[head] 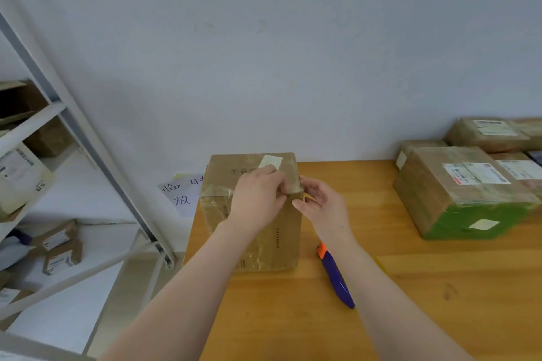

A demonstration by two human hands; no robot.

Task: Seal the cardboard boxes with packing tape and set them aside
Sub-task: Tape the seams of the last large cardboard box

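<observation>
1. Cardboard box (252, 223) stands on the wooden table (410, 287) near its left edge, with glossy packing tape (217, 199) already across its top.
2. Left hand (258, 199) lies on the box, fingers curled and pinching tape at the top right edge. Right hand (319, 205) meets it there, but I cannot tell whether it grips.
3. Likely step: pressing down 1 tape end.
4. Next: rub it flat, then carry the box to the sealed boxes (457, 193) on the right.

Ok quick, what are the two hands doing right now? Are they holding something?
Left hand: pinches the tape on the box, at its top right edge.
Right hand: open, relaxed fingers touch that same edge, holding nothing.
</observation>
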